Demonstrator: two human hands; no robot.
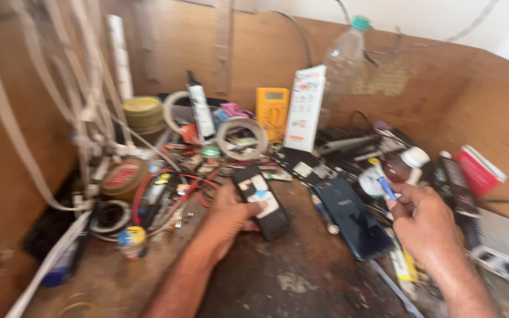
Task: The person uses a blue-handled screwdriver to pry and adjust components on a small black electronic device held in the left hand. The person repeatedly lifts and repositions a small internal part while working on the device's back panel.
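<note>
Left hand [228,215] grips the opened black phone [261,200], right hand [425,221] pinches a blue-tipped tool [387,188] beside the dark blue phone [351,218] lying untouched between them.

Both forearms come up from the lower edge of the view, bare to the wrist. The left hand [226,213] lies palm down just left of the black phone [262,201], its thumb and fingertips closed on the phone's near edge. The right hand [428,221] is raised well to the right of that phone, knuckles up, fingers pinched on a thin blue tool [386,188].
</note>
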